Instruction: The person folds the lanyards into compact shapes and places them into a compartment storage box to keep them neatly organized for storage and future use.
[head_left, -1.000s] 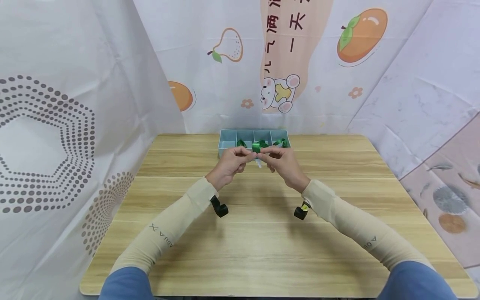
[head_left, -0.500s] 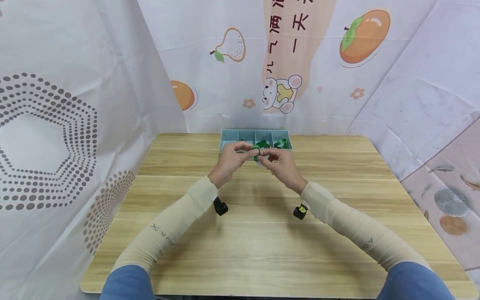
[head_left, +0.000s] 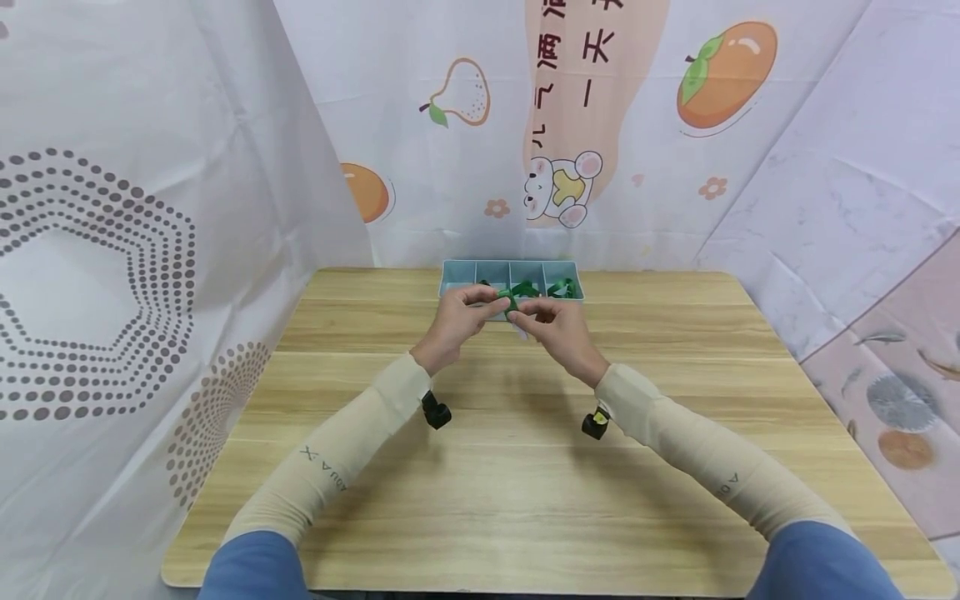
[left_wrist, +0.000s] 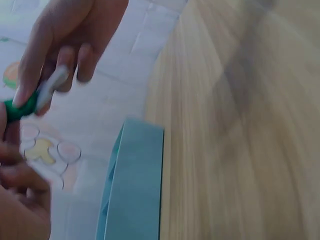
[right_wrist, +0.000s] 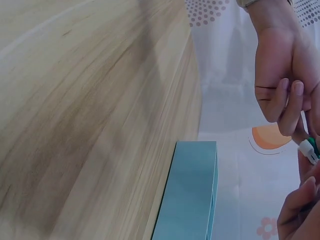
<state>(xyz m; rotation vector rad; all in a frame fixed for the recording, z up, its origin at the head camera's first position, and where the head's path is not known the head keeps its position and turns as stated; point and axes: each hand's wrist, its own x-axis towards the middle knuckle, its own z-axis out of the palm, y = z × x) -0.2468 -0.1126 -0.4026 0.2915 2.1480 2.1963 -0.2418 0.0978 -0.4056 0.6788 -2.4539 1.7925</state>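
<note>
A short piece of glossy green ribbon (head_left: pixel 512 301) is held between both hands, above the front edge of a light-blue divided tray. My left hand (head_left: pixel 453 323) pinches one side of it between thumb and fingers. From the right, my right hand (head_left: pixel 564 332) pinches the other side. A small white piece (left_wrist: pixel 53 83) sticks out beside the ribbon in the left wrist view; the right wrist view shows a white end (right_wrist: pixel 308 150) by the green, partly covered by fingers. What exactly the white piece is, I cannot tell.
The light-blue tray (head_left: pixel 458 272) stands at the table's back edge, split into several compartments. Green ribbon pieces (head_left: pixel 562 288) lie in some of them. The wooden table (head_left: pixel 510 492) stretches forward, with printed curtains (head_left: pixel 420 192) behind and at both sides.
The green ribbon has turned between the fingers, from an upright wide loop to a slanted narrow strip. Both hands have shifted only slightly and keep pinching it.
</note>
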